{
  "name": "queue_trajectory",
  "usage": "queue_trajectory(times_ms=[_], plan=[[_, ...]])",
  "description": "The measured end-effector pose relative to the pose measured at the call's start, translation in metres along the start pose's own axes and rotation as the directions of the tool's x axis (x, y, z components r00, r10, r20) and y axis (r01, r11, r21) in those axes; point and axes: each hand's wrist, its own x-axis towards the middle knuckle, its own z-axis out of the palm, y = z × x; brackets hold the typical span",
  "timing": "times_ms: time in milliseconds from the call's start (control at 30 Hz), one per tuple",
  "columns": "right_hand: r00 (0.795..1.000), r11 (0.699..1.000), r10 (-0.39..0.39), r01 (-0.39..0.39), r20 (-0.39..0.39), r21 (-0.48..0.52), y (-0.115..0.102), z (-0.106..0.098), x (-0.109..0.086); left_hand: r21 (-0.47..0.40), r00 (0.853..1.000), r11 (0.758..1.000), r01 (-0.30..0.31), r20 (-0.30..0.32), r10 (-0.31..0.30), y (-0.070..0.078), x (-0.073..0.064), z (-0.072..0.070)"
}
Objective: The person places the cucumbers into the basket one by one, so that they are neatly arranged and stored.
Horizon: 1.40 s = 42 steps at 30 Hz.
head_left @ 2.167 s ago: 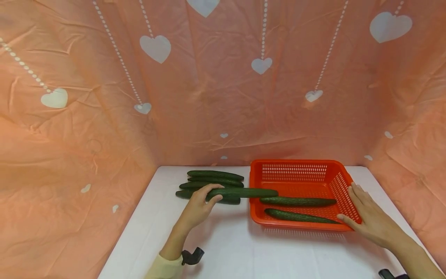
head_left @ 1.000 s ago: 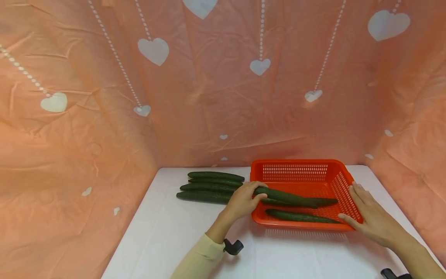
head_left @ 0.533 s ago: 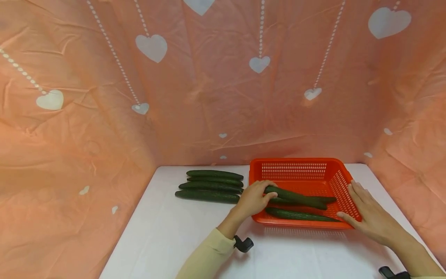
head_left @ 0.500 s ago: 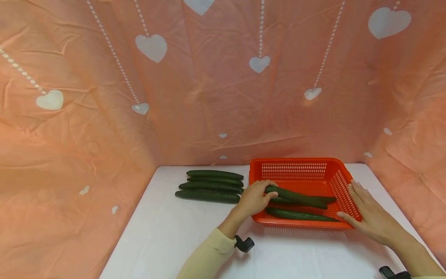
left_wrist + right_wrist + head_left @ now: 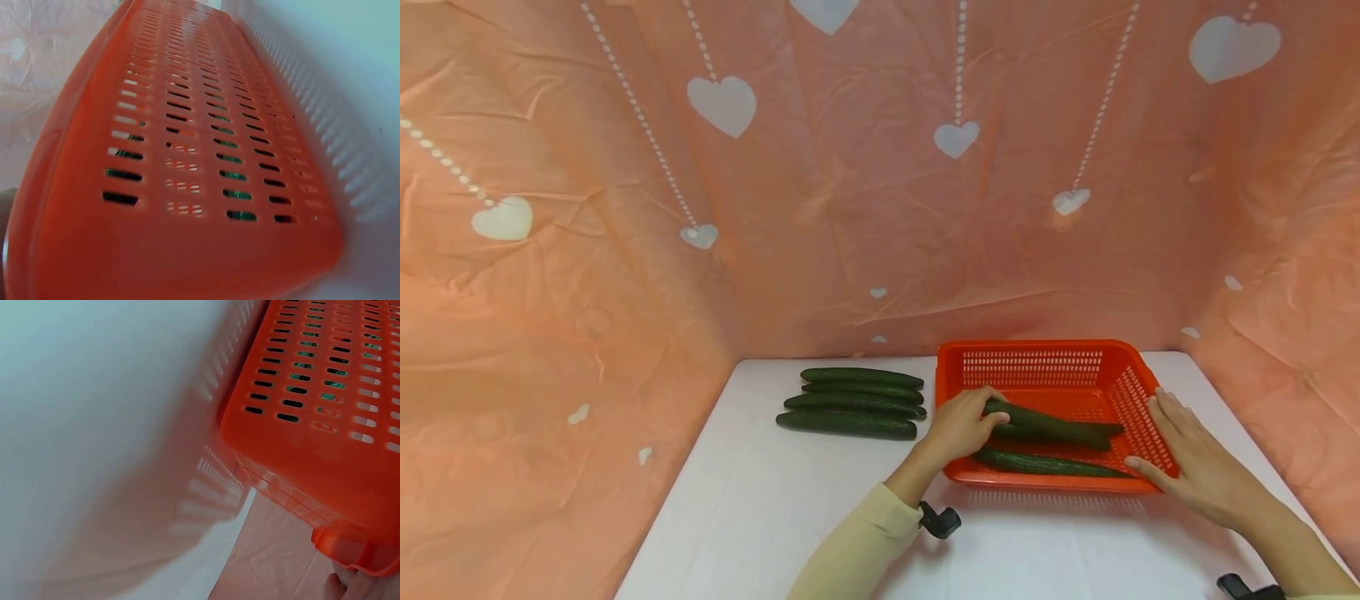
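Over the last couple of seconds the left hand [image 5: 962, 423] has carried the held cucumber [image 5: 1052, 429] rightward from above the row on the desk, so that it now slants down inside the basket. Around everything hangs an orange-pink cloth [image 5: 850, 208], creased and slightly glossy, printed with pale hearts [image 5: 722, 106] on dotted strings; it forms the back and both sides of the space. Below it spreads the desk [image 5: 760, 517], smooth, white and matt, with soft shadows near the basket. On its right half stands the orange-red plastic basket [image 5: 1030, 343], rectangular with rounded corners, a thick rim and walls pierced by rows of short slots. Against its right side lies the right hand [image 5: 1198, 462], fingers straight, thumb by the front corner. The left grip is narrow, fingers and thumb around the upper end of the held cucumber, which crosses over the rear cucumber [image 5: 1116, 429]; whether they touch I cannot tell. Nearer the front wall lies the front cucumber [image 5: 1060, 464], its skin bumpy and ridged. To the left of the basket, four dark green cucumbers [image 5: 850, 423] lie side by side, long and gently tapered. Smallest is a black wrist fitting [image 5: 942, 521] beside the pale yellow sleeve [image 5: 857, 546].
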Motion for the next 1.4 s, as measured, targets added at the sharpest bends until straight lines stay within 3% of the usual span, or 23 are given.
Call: queue_trajectory(times_ms=[233, 567, 700, 1000, 1233, 1400], plan=[[1.000, 1.000, 0.014, -0.014, 0.009, 0.010, -0.002, -0.001, 0.000, -0.004, 0.999, 1.000, 0.030, 0.036, -0.030, 0.008, 0.002, 0.010], [0.999, 1.000, 0.029, -0.029, 0.027, 0.007, -0.004, -0.001, 0.000, 0.006, 0.995, 1.000, 0.018, 0.103, -0.018, 0.012, 0.005, 0.019], [1.000, 1.000, 0.021, -0.021, 0.019, 0.000, -0.004, -0.001, 0.000, -0.034, 0.993, 0.999, -0.003, 0.122, 0.007, 0.008, 0.005, 0.010], [0.999, 1.000, 0.026, -0.026, 0.028, 0.005, -0.003, -0.001, 0.000, -0.155, 0.998, 0.988, 0.006, 0.069, 0.005, -0.010, -0.002, -0.024], [0.999, 1.000, 0.022, -0.022, 0.030, 0.007, 0.000, -0.001, -0.002, -0.219, 0.999, 0.975, -0.046, 0.008, 0.049, -0.042, -0.016, -0.045], [0.999, 1.000, 0.013, -0.013, 0.029, 0.004, -0.001, 0.000, -0.001, -0.271, 0.999, 0.962, -0.041, -0.026, 0.035, -0.068, -0.026, -0.060]])
